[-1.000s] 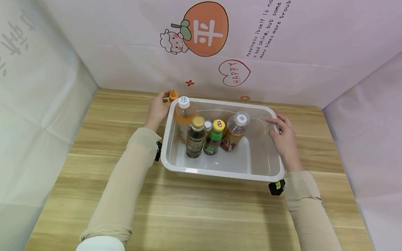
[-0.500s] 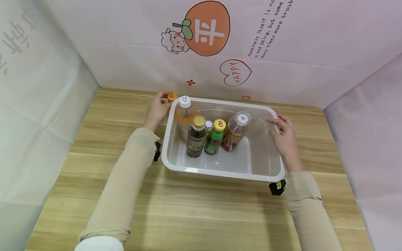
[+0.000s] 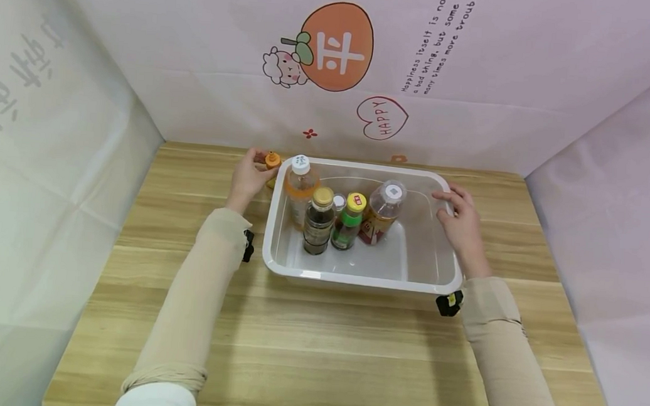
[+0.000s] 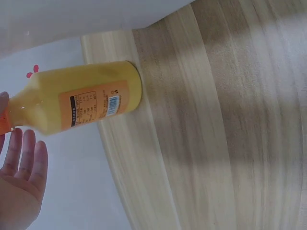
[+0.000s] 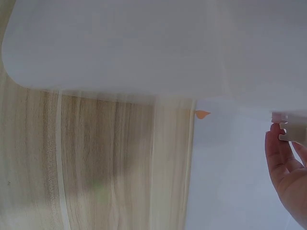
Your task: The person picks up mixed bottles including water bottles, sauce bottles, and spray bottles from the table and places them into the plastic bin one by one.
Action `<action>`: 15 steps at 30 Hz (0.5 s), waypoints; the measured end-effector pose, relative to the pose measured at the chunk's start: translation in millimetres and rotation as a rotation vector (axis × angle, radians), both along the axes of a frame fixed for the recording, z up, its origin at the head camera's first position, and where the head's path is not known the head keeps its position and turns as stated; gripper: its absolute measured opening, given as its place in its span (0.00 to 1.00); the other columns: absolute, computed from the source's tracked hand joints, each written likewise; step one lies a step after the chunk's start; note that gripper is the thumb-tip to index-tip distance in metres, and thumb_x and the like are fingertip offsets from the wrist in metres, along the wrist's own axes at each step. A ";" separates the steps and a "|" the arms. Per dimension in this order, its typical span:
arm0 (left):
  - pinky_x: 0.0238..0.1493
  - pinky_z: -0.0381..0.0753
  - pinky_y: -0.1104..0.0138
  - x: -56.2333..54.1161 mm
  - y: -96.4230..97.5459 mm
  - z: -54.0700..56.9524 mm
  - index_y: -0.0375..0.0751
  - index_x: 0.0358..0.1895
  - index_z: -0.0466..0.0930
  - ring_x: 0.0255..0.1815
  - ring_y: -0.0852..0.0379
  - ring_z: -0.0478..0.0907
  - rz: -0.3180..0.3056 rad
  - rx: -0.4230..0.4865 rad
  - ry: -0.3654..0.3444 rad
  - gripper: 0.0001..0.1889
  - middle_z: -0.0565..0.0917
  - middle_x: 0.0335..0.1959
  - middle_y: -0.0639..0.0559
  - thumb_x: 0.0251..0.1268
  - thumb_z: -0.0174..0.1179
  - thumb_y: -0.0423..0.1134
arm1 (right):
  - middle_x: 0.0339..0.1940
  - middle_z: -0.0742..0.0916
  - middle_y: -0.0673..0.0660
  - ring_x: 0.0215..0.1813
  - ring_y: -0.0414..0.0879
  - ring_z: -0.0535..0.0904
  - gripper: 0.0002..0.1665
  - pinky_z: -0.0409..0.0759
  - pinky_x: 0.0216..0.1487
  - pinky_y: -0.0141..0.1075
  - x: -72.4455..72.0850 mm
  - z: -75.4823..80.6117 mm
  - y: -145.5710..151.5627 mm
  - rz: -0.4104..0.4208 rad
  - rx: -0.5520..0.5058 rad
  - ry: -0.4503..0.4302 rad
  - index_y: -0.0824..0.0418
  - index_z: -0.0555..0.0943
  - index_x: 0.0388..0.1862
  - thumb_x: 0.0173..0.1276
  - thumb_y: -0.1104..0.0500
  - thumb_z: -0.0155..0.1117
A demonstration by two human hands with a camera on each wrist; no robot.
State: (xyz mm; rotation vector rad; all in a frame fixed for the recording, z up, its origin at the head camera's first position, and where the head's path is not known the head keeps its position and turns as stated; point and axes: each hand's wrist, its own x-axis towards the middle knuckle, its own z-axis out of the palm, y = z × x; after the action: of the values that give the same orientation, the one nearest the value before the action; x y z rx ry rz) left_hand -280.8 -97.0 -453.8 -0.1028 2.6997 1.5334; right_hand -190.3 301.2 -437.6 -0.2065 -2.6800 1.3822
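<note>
At the far left corner of a white plastic bin (image 3: 353, 281), my left hand (image 3: 247, 175) pinches a yellow squeeze bottle (image 4: 91, 96) by its orange nozzle cap (image 3: 272, 160). The bottle is upright just outside the bin, its lower part mostly hidden from the head view. In the left wrist view its orange label with a barcode shows, and several fingers stretch out beside its neck. My right hand (image 3: 461, 228) grips the bin's right rim, thumb and a finger on the inner side, the others outside.
Inside the bin stand a white-capped bottle (image 3: 301, 198), a dark gold-capped bottle (image 3: 317, 231), a green bottle with a yellow cap (image 3: 346, 229) and a tilted amber bottle (image 3: 379, 218). Another white cap (image 3: 339, 201) shows behind them. A printed white backdrop (image 3: 210, 63) borders the wooden table (image 3: 337, 355).
The left hand has shifted left and slightly nearer with the squeeze bottle, opening a small gap from the bin's corner. The right hand and bin stay nearly still.
</note>
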 end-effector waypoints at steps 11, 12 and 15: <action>0.62 0.76 0.57 1.7 1.2 -6.5 0.32 0.57 0.68 0.58 0.42 0.76 0.037 0.052 0.033 0.23 0.77 0.57 0.36 0.60 0.64 0.35 | 0.71 0.67 0.62 0.68 0.58 0.66 0.22 0.70 0.59 0.42 0.8 -0.2 0.7 0.002 0.001 0.017 0.72 0.77 0.54 0.61 0.71 0.49; 0.62 0.76 0.57 1.9 0.2 -6.9 0.33 0.58 0.68 0.58 0.42 0.76 0.047 0.052 0.026 0.24 0.77 0.57 0.36 0.60 0.63 0.35 | 0.70 0.68 0.61 0.67 0.57 0.66 0.22 0.70 0.59 0.41 0.9 -0.5 0.1 -0.012 -0.007 0.025 0.71 0.78 0.53 0.60 0.71 0.50; 0.62 0.76 0.57 3.4 -3.2 -7.2 0.33 0.60 0.68 0.57 0.42 0.76 0.071 0.055 0.016 0.26 0.77 0.57 0.37 0.60 0.63 0.36 | 0.70 0.68 0.63 0.67 0.58 0.66 0.22 0.70 0.62 0.46 1.3 -0.7 -0.6 -0.010 -0.018 0.045 0.72 0.78 0.52 0.59 0.71 0.49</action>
State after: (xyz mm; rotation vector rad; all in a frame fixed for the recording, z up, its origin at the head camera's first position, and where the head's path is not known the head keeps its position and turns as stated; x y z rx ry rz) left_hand -277.4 -100.2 -460.9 -0.1880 2.6915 1.6334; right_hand -189.0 300.6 -438.3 -0.1880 -2.6277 1.3920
